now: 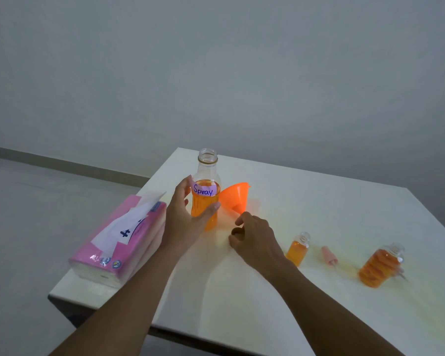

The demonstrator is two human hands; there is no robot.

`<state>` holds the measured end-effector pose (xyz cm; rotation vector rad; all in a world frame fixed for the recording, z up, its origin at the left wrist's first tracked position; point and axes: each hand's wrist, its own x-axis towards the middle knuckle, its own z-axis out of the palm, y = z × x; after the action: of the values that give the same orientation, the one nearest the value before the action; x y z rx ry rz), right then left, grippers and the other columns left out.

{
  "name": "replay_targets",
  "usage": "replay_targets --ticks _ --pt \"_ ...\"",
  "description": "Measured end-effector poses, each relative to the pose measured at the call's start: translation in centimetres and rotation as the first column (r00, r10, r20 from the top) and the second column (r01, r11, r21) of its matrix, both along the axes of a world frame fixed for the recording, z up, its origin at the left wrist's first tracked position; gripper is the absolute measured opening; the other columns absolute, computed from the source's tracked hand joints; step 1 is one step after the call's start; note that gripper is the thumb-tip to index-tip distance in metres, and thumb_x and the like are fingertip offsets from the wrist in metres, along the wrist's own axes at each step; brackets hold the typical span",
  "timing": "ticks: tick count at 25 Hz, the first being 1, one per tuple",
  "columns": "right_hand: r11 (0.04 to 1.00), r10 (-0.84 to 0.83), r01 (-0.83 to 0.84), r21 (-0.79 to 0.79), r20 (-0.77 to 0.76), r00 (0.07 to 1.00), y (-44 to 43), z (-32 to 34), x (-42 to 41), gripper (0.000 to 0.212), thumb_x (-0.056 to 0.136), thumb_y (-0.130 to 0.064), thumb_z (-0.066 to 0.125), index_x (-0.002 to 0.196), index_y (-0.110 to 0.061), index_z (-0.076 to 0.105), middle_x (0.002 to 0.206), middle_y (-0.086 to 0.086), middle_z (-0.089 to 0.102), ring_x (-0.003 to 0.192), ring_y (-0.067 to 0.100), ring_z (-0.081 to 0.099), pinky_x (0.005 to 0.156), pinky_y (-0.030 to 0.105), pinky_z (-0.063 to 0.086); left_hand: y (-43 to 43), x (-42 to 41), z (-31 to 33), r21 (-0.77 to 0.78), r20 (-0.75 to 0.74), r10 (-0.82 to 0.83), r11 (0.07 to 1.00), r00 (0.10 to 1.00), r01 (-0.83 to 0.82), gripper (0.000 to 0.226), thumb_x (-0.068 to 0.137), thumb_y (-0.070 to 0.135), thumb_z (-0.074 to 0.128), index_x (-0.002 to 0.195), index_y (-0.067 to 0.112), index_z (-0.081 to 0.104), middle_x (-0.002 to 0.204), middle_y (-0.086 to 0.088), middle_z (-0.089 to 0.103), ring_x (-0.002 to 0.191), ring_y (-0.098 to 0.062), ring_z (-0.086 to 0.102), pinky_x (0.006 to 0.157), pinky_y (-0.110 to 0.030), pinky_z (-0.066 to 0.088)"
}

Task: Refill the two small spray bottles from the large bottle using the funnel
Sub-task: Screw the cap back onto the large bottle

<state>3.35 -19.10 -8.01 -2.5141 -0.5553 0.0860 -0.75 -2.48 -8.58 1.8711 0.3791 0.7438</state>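
**Tabletop (319, 201) check: refill items laid out**

Nearest right, we note a ribbed spray bottle (379, 267) and a smooth spray bottle (297, 251), both uncapped and holding orange liquid, with a pink spray head (328, 256) lying between them. A tissue pack (118, 237) lies left. The right grip (254, 240) curls by the funnel (233, 197) spout; we cannot tell if it holds anything. The left grip (185, 219) grasps the upright, open large bottle (206, 199), with the funnel on its side just beside it.

Orange funnel (233, 195); orange liquid in large bottle (206, 201); pink tissue pack (118, 237); white table (319, 201).
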Motion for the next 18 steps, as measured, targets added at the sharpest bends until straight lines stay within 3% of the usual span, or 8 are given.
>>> replay_targets --ticks 3,5,8,10,13,18 --pt "0.960 -0.079 0.043 0.277 0.120 0.990 0.1 3.6 0.2 0.035 0.098 -0.028 0.056 0.132 -0.030 0.061 0.101 0.000 0.059 0.090 0.011 0.058 0.071 0.010 0.041 0.3 0.5 2.2 0.020 0.022 0.000 1.000 1.000 0.000 0.088 0.073 0.052 0.079 0.146 0.033 0.035 0.147 0.011 0.045 0.132 -0.009 0.043 0.104 -0.032 0.044" --pt "0.856 -0.116 0.001 0.518 0.189 0.975 0.9 7.3 1.0 0.025 0.098 -0.030 0.057 0.121 -0.034 0.068 0.096 -0.006 0.061 0.088 0.007 0.063 0.076 0.013 0.046 0.4 0.8 3.1 0.009 0.071 -0.017 1.000 0.997 0.016 0.082 0.074 0.049 0.080 0.143 0.033 0.039 0.143 0.013 0.049 0.128 -0.006 0.046 0.104 -0.032 0.045" --pt "0.721 -0.046 -0.110 0.684 0.206 0.977 2.5 11.9 1.8 0.018 0.090 -0.035 0.073 0.102 -0.023 0.070 0.093 -0.006 0.072 0.082 0.004 0.070 0.074 0.018 0.056 0.2 0.9 3.5 0.013 0.102 0.016 1.000 0.995 -0.018 0.068 0.076 0.044 0.080 0.135 0.032 0.050 0.127 0.017 0.058 0.113 -0.005 0.057 0.095 -0.035 0.053" --pt "0.709 0.031 -0.180 0.682 0.224 0.974 3.6 13.4 2.2 0.023 0.082 -0.032 0.082 0.094 -0.015 0.071 0.087 -0.006 0.074 0.078 0.004 0.071 0.072 0.016 0.057 0.2 0.8 3.6 0.009 0.081 0.050 0.999 0.995 -0.051 0.064 0.076 0.045 0.080 0.133 0.030 0.054 0.124 0.017 0.060 0.107 -0.004 0.059 0.090 -0.035 0.056" --pt "0.778 0.164 -0.267 0.569 0.227 0.960 4.6 13.9 3.1 0.020 0.079 -0.021 0.086 0.090 -0.011 0.073 0.086 -0.004 0.077 0.079 0.006 0.074 0.076 0.023 0.061 0.2 0.8 3.5 0.023 0.059 0.066 0.997 0.996 -0.067 0.065 0.076 0.049 0.079 0.132 0.028 0.055 0.125 0.017 0.061 0.109 -0.005 0.059 0.089 -0.030 0.056" --pt "0.866 0.314 -0.369 0.338 0.207 0.927 5.1 14.5 4.5 0.030 0.086 -0.008 0.077 0.115 -0.011 0.070 0.108 0.001 0.074 0.096 0.012 0.071 0.082 0.023 0.059 0.4 0.9 3.4 0.081 0.010 0.085 0.993 0.996 -0.085 0.066 0.076 0.057 0.074 0.132 0.028 0.056 0.128 0.012 0.062 0.113 -0.009 0.059 0.090 -0.027 0.055"
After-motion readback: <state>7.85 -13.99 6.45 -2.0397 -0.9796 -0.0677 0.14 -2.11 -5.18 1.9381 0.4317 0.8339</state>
